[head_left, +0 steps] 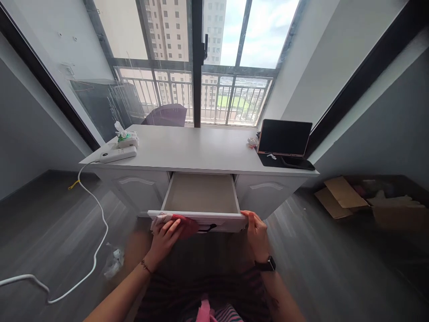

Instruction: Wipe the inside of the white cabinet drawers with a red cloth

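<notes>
A white desk (pixel 201 154) stands under the window with its middle drawer (pixel 201 197) pulled out; the inside of the drawer looks bare. My left hand (pixel 166 239) presses a red and white cloth (pixel 186 225) against the drawer's front panel, fingers closed over the cloth. My right hand (pixel 256 232) grips the right end of the drawer front (pixel 231 220), thumb on top. A dark handle (pixel 207 228) shows on the panel between my hands.
On the desk: a wet-wipe pack (pixel 126 138) and a white power strip (pixel 117 155) at left, a tablet (pixel 284 138) on a black mat at right. A white cable (pixel 90 264) runs over the floor at left. Cardboard (pixel 338 194) lies at right.
</notes>
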A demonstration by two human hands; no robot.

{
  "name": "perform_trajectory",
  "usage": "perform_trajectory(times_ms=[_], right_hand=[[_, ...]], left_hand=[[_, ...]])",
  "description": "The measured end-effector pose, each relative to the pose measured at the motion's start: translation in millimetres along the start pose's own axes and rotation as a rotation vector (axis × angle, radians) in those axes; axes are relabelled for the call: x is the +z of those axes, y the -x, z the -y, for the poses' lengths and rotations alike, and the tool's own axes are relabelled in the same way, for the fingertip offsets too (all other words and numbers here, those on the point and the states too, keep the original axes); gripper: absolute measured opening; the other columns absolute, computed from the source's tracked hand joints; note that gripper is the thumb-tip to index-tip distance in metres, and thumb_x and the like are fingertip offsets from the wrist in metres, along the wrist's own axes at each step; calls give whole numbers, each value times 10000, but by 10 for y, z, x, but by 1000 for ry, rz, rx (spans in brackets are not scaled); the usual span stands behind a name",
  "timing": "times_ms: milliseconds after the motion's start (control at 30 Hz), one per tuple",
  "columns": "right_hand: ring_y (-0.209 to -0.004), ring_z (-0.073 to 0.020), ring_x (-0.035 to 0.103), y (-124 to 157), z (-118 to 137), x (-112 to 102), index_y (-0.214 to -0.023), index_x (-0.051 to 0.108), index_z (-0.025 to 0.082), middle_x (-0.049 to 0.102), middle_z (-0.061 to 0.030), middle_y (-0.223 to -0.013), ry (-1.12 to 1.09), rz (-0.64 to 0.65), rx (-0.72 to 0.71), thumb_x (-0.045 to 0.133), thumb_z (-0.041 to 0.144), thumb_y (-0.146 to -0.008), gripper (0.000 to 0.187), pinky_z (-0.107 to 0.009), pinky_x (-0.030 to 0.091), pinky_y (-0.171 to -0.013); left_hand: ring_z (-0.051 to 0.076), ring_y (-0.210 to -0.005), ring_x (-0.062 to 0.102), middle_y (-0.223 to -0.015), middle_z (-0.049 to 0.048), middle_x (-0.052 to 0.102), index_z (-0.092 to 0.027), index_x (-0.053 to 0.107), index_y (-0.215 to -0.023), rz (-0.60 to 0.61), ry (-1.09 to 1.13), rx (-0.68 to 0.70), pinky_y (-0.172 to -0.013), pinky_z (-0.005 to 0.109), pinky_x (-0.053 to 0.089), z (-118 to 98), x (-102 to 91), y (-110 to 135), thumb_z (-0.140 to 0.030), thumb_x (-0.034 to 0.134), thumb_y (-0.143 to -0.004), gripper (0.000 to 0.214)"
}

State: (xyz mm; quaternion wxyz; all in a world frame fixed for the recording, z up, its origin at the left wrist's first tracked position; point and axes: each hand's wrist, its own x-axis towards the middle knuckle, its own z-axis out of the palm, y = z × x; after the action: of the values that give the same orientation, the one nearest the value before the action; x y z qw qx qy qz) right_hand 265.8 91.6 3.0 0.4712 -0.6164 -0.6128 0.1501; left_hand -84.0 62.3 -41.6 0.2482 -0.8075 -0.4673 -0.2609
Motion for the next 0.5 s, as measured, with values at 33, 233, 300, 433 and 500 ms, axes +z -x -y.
perform_trajectory(times_ms=[33, 233, 300, 433, 500], right_hand=[[-902, -187, 677, -2, -2, 1, -971, 733, 248, 739, -62, -1018, 0, -1, 0, 257, 542, -985, 559, -271, 517, -779], [-905, -179, 678, -14, -12, 5, -973, 730, 254, 735, -52, -1026, 12, 13, 15, 262, 526, -989, 542, -266, 514, -785], [-901, -179, 678, -22, -23, 9, -972, 728, 250, 736, -53, -1019, 10, 14, 11, 262, 520, -989, 539, -266, 517, -790], [-909, -186, 678, -32, -53, 22, -977, 724, 245, 736, -55, -1015, -4, 13, -11, 267, 500, -989, 523, -283, 526, -800], [-914, -188, 680, -31, -63, 29, -976, 724, 253, 736, -48, -1015, -10, 14, -12, 275, 490, -990, 508, -286, 527, -796]], left_hand=[[211, -1045, 593, -1106, 75, 735, -296, 716, -1133, -51, 16, 22, -1046, 388, 323, -120, 50, -82, -170, 430, -929, 374], [182, -1024, 589, -1112, 44, 739, -249, 708, -1105, -148, 114, 78, -958, 368, 360, -923, 317, -628, -215, 476, -955, 278], [180, -1067, 574, -1202, 35, 708, -241, 677, -1169, -91, 134, 131, -918, 359, 385, -1179, 392, -788, -229, 483, -958, 287], [174, -1143, 552, -1335, 20, 636, -229, 641, -1224, -12, 209, 258, -908, 343, 410, -1458, 514, -974, -222, 437, -978, 319], [172, -1169, 548, -1365, 18, 615, -224, 632, -1238, 31, 239, 298, -943, 337, 403, -1429, 538, -964, -196, 417, -981, 336]])
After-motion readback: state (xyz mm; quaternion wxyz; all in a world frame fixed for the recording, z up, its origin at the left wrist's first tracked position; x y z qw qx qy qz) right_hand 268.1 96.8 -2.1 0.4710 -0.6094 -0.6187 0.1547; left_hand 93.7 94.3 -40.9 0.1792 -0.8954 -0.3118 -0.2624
